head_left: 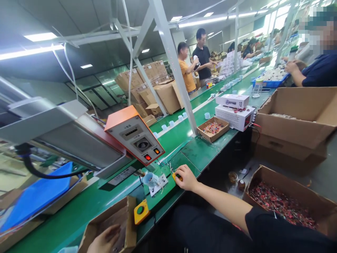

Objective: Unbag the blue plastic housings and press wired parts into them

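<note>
My right hand (185, 178) rests with curled fingers over a yellow push-button box (174, 177) at the right end of the green fixture; its button is hidden under the fingers. My left hand (105, 239) is low in the picture, inside a small cardboard box (131, 225); its fingers are blurred and partly cut off. Between the hands, a light-blue plastic cup (150, 179) sits by a metal plate (158, 185) on the fixture. A second yellow box with a green button (141, 212) lies nearer my left hand.
An orange-and-white press machine (135, 135) overhangs the fixture from the left. A green conveyor (168, 140) carries several blue cups. To the right stand a shallow box of small wired parts (213, 129), a white carton (234, 117) and large cardboard boxes (297, 112). Co-workers are farther back.
</note>
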Action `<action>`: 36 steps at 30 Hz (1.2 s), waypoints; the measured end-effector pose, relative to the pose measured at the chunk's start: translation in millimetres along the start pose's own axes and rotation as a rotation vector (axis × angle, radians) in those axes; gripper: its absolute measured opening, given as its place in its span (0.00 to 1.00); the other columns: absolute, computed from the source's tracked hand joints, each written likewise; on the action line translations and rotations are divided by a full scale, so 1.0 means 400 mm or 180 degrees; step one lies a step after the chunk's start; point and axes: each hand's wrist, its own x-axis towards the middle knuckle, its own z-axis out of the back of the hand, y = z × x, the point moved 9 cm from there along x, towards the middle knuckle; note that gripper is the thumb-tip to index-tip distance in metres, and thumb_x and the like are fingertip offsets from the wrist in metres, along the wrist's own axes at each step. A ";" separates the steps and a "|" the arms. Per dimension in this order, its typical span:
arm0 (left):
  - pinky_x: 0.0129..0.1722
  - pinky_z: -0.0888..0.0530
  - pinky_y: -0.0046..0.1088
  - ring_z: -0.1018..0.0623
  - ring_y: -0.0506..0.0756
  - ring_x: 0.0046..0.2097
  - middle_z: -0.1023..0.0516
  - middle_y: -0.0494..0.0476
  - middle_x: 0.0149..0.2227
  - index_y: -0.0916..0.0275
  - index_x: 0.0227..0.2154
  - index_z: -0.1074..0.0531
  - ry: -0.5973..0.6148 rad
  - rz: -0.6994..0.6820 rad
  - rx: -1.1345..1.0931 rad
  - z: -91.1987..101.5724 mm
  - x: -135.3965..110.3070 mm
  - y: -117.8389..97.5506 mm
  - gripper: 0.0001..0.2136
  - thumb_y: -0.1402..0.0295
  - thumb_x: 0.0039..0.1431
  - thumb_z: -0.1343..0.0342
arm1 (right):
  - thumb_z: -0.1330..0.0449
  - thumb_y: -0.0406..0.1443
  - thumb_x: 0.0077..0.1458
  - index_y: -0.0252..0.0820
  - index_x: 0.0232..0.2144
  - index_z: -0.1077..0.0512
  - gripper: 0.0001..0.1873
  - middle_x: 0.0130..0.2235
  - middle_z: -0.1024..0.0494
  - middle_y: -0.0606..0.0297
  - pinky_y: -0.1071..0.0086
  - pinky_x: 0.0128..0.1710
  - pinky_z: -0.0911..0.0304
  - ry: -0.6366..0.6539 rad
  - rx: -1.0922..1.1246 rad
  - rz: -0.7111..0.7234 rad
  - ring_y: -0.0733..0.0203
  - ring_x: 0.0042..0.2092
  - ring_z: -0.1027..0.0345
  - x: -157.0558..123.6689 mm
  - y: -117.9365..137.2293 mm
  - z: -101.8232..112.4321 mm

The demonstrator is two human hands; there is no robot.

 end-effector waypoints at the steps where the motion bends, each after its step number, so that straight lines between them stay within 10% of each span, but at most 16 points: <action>1: 0.50 0.17 0.45 0.13 0.72 0.47 0.12 0.57 0.37 0.51 0.29 0.20 -0.0094 -0.0048 0.0018 0.015 -0.007 -0.039 0.16 0.50 0.37 0.39 | 0.36 0.34 0.59 0.44 0.39 0.23 0.04 0.41 0.22 0.58 0.58 0.48 0.27 0.0007 -0.0004 0.0002 0.54 0.45 0.30 0.002 -0.001 0.002; 6: 0.53 0.20 0.41 0.16 0.69 0.50 0.12 0.60 0.42 0.58 0.33 0.16 -0.0770 -0.0426 -0.0049 0.063 -0.060 -0.333 0.17 0.51 0.51 0.40 | 0.37 0.35 0.64 0.44 0.40 0.22 0.04 0.43 0.21 0.56 0.54 0.53 0.27 0.0210 0.0206 -0.0125 0.52 0.49 0.28 -0.004 -0.010 -0.013; 11: 0.52 0.23 0.35 0.16 0.61 0.46 0.12 0.61 0.43 0.70 0.44 0.17 -0.0437 -0.0620 -0.0316 0.009 -0.002 -0.505 0.18 0.61 0.57 0.38 | 0.39 0.44 0.71 0.42 0.55 0.26 0.17 0.58 0.24 0.55 0.53 0.56 0.26 0.0591 0.0649 -0.0331 0.53 0.55 0.27 -0.031 -0.022 -0.103; 21: 0.39 0.25 0.33 0.17 0.62 0.37 0.15 0.59 0.29 0.61 0.23 0.23 -0.0425 -0.1029 0.0327 -0.020 0.056 -0.619 0.09 0.60 0.48 0.36 | 0.38 0.37 0.63 0.43 0.38 0.23 0.05 0.42 0.22 0.56 0.54 0.51 0.28 0.0170 0.0107 -0.0088 0.52 0.47 0.30 0.001 -0.001 -0.012; 36: 0.40 0.23 0.33 0.16 0.64 0.38 0.15 0.60 0.30 0.57 0.21 0.22 -0.0187 -0.1025 0.0632 -0.066 0.098 -0.610 0.15 0.51 0.46 0.42 | 0.37 0.35 0.61 0.44 0.40 0.22 0.05 0.42 0.22 0.57 0.56 0.50 0.28 0.0145 0.0023 -0.0052 0.53 0.46 0.30 -0.006 -0.006 -0.014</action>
